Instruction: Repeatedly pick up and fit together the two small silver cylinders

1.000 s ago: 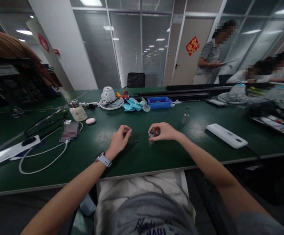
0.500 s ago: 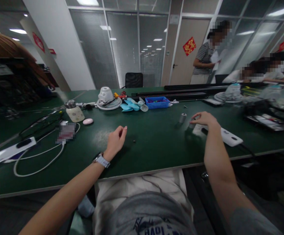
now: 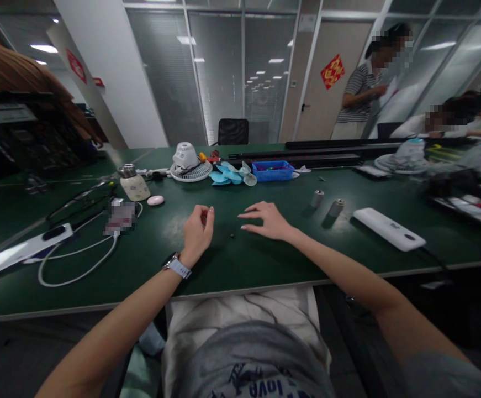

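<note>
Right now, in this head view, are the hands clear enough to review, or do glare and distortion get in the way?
In the head view, the left hand and right hand are clear enough, though dim light hides fine detail. The wide lens bends the green table's front edge, glare whitens the flat white device, and a pixelated block hides one item.

From the person's head, one camera faces forward and down, close above the left hand point(image 3: 197, 235) and right hand point(image 3: 267, 221) — a wide view (it spans the dark green counter point(image 3: 240, 265)).
</note>
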The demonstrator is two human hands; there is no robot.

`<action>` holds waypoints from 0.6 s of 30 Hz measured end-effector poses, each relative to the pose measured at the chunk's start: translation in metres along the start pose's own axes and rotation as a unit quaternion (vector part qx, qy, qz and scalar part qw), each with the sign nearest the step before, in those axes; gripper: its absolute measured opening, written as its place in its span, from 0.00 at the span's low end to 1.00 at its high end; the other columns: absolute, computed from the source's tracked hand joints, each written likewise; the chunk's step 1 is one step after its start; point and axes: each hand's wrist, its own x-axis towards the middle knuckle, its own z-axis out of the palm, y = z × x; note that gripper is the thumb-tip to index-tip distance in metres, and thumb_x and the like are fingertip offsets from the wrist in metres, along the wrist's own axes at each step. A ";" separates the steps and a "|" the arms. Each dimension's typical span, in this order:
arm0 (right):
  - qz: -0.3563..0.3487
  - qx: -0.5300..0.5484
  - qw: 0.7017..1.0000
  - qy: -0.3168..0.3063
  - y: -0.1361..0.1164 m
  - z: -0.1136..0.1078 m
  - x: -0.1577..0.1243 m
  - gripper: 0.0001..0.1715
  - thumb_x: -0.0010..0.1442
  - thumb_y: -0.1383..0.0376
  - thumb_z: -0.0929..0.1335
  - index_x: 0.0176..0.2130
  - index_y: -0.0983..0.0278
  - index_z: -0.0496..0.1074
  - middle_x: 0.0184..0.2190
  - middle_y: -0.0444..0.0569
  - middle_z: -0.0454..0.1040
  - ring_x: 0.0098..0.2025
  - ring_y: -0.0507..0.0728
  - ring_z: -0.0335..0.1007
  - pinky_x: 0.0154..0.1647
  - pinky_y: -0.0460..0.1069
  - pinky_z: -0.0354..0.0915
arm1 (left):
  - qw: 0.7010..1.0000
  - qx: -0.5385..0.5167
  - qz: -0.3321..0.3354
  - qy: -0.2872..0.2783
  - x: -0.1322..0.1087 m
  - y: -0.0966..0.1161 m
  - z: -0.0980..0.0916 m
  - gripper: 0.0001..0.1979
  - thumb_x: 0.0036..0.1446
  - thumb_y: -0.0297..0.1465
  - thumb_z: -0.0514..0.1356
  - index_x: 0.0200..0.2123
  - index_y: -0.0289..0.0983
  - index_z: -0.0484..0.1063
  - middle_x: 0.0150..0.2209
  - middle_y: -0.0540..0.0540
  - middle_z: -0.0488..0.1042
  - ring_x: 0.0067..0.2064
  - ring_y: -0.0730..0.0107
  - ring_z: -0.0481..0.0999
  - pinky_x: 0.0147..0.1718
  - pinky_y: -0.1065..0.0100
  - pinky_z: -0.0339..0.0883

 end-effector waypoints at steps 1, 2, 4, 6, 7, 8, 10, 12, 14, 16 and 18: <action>-0.020 0.008 0.999 -0.028 -0.009 0.016 0.002 0.23 0.60 0.48 0.68 0.52 0.51 0.76 0.52 0.51 0.73 0.54 0.63 0.65 0.53 0.60 0.57 | 1.000 -0.001 -0.001 -0.001 0.000 0.000 0.000 0.14 0.65 0.42 0.50 0.35 0.38 0.66 0.27 0.50 0.70 0.26 0.71 0.67 0.27 0.69 0.56; -0.029 0.010 0.999 -0.041 -0.015 0.028 0.003 0.23 0.60 0.48 0.69 0.52 0.51 0.76 0.54 0.51 0.72 0.55 0.63 0.63 0.53 0.60 0.56 | 1.000 -0.003 -0.002 -0.003 0.000 0.001 0.000 0.14 0.65 0.42 0.50 0.35 0.38 0.66 0.27 0.50 0.70 0.26 0.71 0.67 0.27 0.69 0.56; -0.028 0.010 0.999 -0.042 -0.019 0.043 0.002 0.20 0.60 0.49 0.69 0.50 0.51 0.78 0.55 0.51 0.71 0.57 0.62 0.61 0.54 0.59 0.55 | 1.000 -0.005 -0.002 -0.008 0.000 0.002 0.000 0.14 0.65 0.42 0.50 0.35 0.38 0.66 0.26 0.50 0.70 0.26 0.71 0.67 0.27 0.69 0.57; -0.020 0.012 0.999 -0.038 -0.019 0.049 -0.001 0.16 0.61 0.51 0.69 0.46 0.51 0.80 0.55 0.50 0.71 0.56 0.62 0.61 0.54 0.59 0.55 | 1.000 -0.002 0.001 -0.009 0.000 0.002 0.000 0.14 0.65 0.42 0.50 0.34 0.38 0.66 0.26 0.50 0.70 0.26 0.71 0.67 0.27 0.69 0.56; -0.017 0.015 0.999 -0.037 -0.019 0.050 -0.001 0.14 0.61 0.52 0.69 0.44 0.51 0.80 0.55 0.50 0.71 0.56 0.61 0.61 0.54 0.58 0.55 | 1.000 -0.001 0.003 -0.010 0.000 0.002 0.001 0.14 0.64 0.42 0.50 0.34 0.39 0.66 0.26 0.50 0.70 0.25 0.71 0.67 0.27 0.69 0.56; -0.017 0.016 0.999 -0.035 -0.019 0.050 -0.001 0.13 0.61 0.52 0.69 0.43 0.51 0.81 0.54 0.50 0.72 0.56 0.61 0.61 0.54 0.58 0.55 | 1.000 -0.001 0.004 -0.010 0.000 0.002 0.001 0.14 0.64 0.42 0.51 0.34 0.39 0.66 0.26 0.51 0.70 0.25 0.71 0.67 0.27 0.69 0.56; -0.026 0.005 0.999 -0.030 -0.018 0.045 0.002 0.11 0.60 0.54 0.70 0.41 0.51 0.81 0.55 0.49 0.71 0.58 0.61 0.60 0.55 0.59 0.54 | 1.000 -0.003 0.007 -0.011 0.000 0.002 0.001 0.14 0.64 0.42 0.51 0.34 0.38 0.66 0.26 0.51 0.70 0.26 0.71 0.67 0.27 0.69 0.56; -0.041 -0.018 0.999 -0.026 -0.009 0.029 0.004 0.10 0.60 0.54 0.71 0.39 0.51 0.81 0.56 0.48 0.71 0.60 0.62 0.59 0.57 0.60 0.52 | 1.000 -0.006 0.005 -0.012 0.001 0.001 0.000 0.14 0.64 0.42 0.51 0.34 0.38 0.66 0.26 0.51 0.70 0.26 0.71 0.67 0.27 0.69 0.56; -0.040 -0.041 0.998 -0.012 0.011 -0.001 0.001 0.10 0.60 0.54 0.70 0.39 0.51 0.81 0.54 0.47 0.73 0.59 0.62 0.61 0.57 0.60 0.53 | 1.000 -0.006 0.000 -0.010 0.001 0.001 -0.001 0.14 0.64 0.42 0.51 0.34 0.38 0.66 0.26 0.51 0.69 0.26 0.71 0.67 0.27 0.69 0.56; 0.005 -0.066 0.998 0.024 0.041 -0.041 -0.011 0.12 0.61 0.54 0.69 0.40 0.53 0.81 0.49 0.47 0.76 0.54 0.61 0.66 0.55 0.59 0.56 | 1.000 -0.005 -0.002 -0.009 0.001 0.002 -0.001 0.15 0.64 0.43 0.50 0.33 0.39 0.66 0.26 0.51 0.69 0.26 0.71 0.67 0.28 0.69 0.56; 0.121 -0.112 0.982 0.092 0.074 -0.084 -0.034 0.15 0.61 0.53 0.68 0.40 0.55 0.82 0.43 0.49 0.79 0.49 0.61 0.70 0.53 0.57 0.59 | 1.000 -0.004 0.001 -0.012 0.001 0.002 -0.001 0.15 0.64 0.43 0.50 0.33 0.39 0.66 0.26 0.51 0.69 0.26 0.71 0.67 0.28 0.69 0.56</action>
